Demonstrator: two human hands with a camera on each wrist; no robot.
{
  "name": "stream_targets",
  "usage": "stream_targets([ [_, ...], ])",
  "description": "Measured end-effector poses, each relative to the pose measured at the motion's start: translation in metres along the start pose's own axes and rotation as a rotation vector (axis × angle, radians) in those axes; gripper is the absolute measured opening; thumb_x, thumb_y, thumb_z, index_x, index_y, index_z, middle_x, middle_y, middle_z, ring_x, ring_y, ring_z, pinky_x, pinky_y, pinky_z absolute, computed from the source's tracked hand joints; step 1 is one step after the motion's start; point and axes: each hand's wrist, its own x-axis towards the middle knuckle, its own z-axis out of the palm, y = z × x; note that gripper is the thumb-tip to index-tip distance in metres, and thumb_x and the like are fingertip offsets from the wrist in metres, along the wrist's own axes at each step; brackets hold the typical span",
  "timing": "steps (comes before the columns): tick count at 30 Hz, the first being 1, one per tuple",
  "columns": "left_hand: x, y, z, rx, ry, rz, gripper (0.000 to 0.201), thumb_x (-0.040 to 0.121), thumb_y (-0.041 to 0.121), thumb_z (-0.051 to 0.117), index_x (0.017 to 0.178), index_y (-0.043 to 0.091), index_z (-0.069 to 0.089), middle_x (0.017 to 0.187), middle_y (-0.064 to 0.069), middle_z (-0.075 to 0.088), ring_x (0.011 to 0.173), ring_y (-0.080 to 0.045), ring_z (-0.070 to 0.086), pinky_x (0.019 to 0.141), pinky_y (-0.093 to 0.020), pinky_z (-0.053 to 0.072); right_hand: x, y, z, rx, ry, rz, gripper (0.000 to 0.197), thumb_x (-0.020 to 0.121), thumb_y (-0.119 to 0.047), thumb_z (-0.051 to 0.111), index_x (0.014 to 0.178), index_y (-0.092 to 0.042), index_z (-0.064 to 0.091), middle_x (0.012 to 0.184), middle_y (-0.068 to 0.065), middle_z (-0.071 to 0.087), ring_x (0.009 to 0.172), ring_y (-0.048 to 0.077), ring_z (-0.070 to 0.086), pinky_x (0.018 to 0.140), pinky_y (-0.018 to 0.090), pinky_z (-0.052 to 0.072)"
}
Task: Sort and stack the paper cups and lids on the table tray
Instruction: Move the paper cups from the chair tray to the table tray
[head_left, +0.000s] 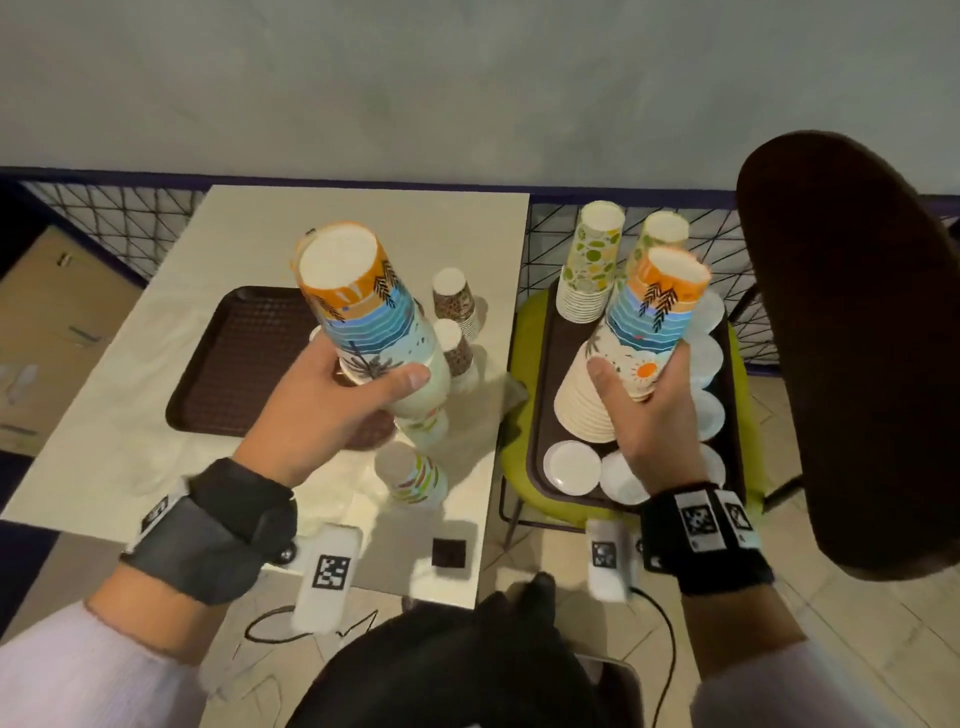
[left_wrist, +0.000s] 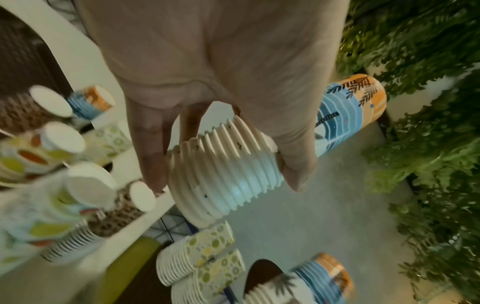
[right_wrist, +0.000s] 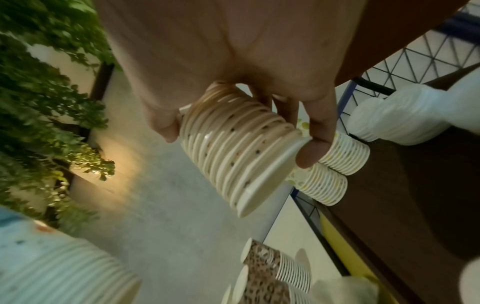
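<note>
My left hand (head_left: 337, 410) grips a stack of upside-down beach-print paper cups (head_left: 358, 306) lifted above the white table (head_left: 130, 452); the left wrist view shows fingers and thumb wrapped round the ribbed rims (left_wrist: 223, 174). My right hand (head_left: 649, 410) holds a second beach-print cup stack (head_left: 644, 322) over the brown tray on the green chair (head_left: 537, 415), fingers curled round its rims (right_wrist: 239, 156). An empty brown tray (head_left: 228, 364) lies on the table.
Two brown-patterned cup stacks (head_left: 454, 306) and two leaf-print stacks (head_left: 415, 475) stand on the table. On the chair tray are green-dotted cup stacks (head_left: 592, 260) and white lids (head_left: 571, 467). A dark chair back (head_left: 852, 353) rises at the right; a wire fence runs behind.
</note>
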Motion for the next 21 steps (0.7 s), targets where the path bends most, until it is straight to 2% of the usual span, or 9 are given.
stream_targets([
  [2, -0.014, -0.016, -0.025, -0.026, 0.057, -0.015, 0.064, 0.078, 0.043, 0.088, 0.135, 0.029, 0.063, 0.128, 0.008, 0.073, 0.119, -0.017, 0.069, 0.093, -0.043, 0.059, -0.024, -0.007, 0.007, -0.023, -0.06, -0.001, 0.048, 0.088, -0.014, 0.076, 0.126, -0.016, 0.046, 0.117, -0.017, 0.063, 0.102, -0.013, 0.063, 0.083, 0.005, 0.047],
  [5, -0.025, -0.052, -0.047, -0.115, 0.092, -0.136, 0.073, 0.072, 0.042, 0.092, 0.136, 0.029, 0.06, 0.123, 0.006, 0.075, 0.112, -0.023, 0.072, 0.078, -0.039, 0.064, -0.057, -0.007, 0.01, -0.035, -0.16, 0.074, 0.049, 0.089, -0.014, 0.075, 0.127, -0.024, 0.046, 0.114, -0.025, 0.063, 0.1, -0.02, 0.06, 0.079, 0.001, 0.045],
  [8, -0.033, -0.101, -0.073, -0.112, 0.086, -0.247, 0.085, 0.06, 0.048, 0.089, 0.136, 0.03, 0.057, 0.123, 0.004, 0.074, 0.113, -0.025, 0.071, 0.083, -0.047, 0.064, -0.09, -0.006, 0.02, -0.03, -0.215, 0.113, 0.052, 0.09, -0.032, 0.074, 0.135, -0.029, 0.048, 0.12, -0.025, 0.066, 0.111, -0.008, 0.062, 0.085, 0.009, 0.049],
  [10, -0.035, -0.132, -0.084, -0.105, 0.057, -0.318, 0.088, 0.057, 0.048, 0.09, 0.136, 0.029, 0.056, 0.121, 0.002, 0.075, 0.114, -0.027, 0.07, 0.085, -0.05, 0.064, -0.107, -0.008, 0.029, -0.038, -0.244, 0.144, 0.05, 0.088, -0.042, 0.073, 0.131, -0.039, 0.047, 0.119, -0.031, 0.064, 0.11, -0.01, 0.061, 0.087, 0.01, 0.049],
  [12, -0.032, -0.162, -0.092, -0.068, 0.014, -0.365, 0.086, 0.057, 0.049, 0.09, 0.134, 0.029, 0.057, 0.119, 0.001, 0.076, 0.116, -0.028, 0.069, 0.089, -0.056, 0.062, -0.122, -0.012, 0.04, -0.035, -0.269, 0.178, 0.049, 0.082, -0.043, 0.07, 0.124, -0.047, 0.045, 0.116, -0.031, 0.064, 0.108, -0.011, 0.06, 0.086, 0.012, 0.047],
  [14, -0.027, -0.189, -0.099, 0.019, -0.005, -0.353, 0.083, 0.06, 0.052, 0.089, 0.133, 0.034, 0.055, 0.119, 0.005, 0.075, 0.116, -0.022, 0.069, 0.095, -0.058, 0.059, -0.136, -0.014, 0.054, -0.029, -0.29, 0.21, 0.052, 0.077, -0.044, 0.068, 0.123, -0.049, 0.045, 0.118, -0.026, 0.065, 0.11, -0.011, 0.06, 0.087, 0.015, 0.046],
  [16, -0.02, -0.213, -0.105, 0.139, -0.004, -0.318, 0.082, 0.06, 0.058, 0.088, 0.131, 0.04, 0.05, 0.124, 0.011, 0.071, 0.115, -0.016, 0.067, 0.105, -0.049, 0.053, -0.149, -0.014, 0.071, -0.021, -0.316, 0.221, 0.055, 0.077, -0.046, 0.068, 0.127, -0.048, 0.045, 0.121, -0.029, 0.064, 0.114, -0.009, 0.059, 0.09, 0.017, 0.046],
  [18, -0.015, -0.226, -0.108, 0.188, 0.014, -0.313, 0.081, 0.06, 0.059, 0.087, 0.127, 0.043, 0.045, 0.126, 0.01, 0.068, 0.116, -0.018, 0.065, 0.107, -0.041, 0.048, -0.16, -0.016, 0.088, -0.027, -0.324, 0.201, 0.06, 0.079, -0.045, 0.069, 0.134, -0.04, 0.045, 0.125, -0.03, 0.062, 0.118, -0.008, 0.058, 0.09, 0.015, 0.049],
  [21, -0.01, -0.238, -0.107, 0.227, 0.024, -0.33, 0.071, 0.076, 0.04, 0.089, 0.128, 0.04, 0.04, 0.124, 0.007, 0.064, 0.116, -0.023, 0.062, 0.101, -0.034, 0.044, -0.171, -0.025, 0.112, -0.004, -0.314, 0.198, 0.06, 0.077, -0.041, 0.069, 0.132, -0.038, 0.045, 0.118, -0.038, 0.063, 0.113, -0.013, 0.059, 0.085, 0.005, 0.048],
])
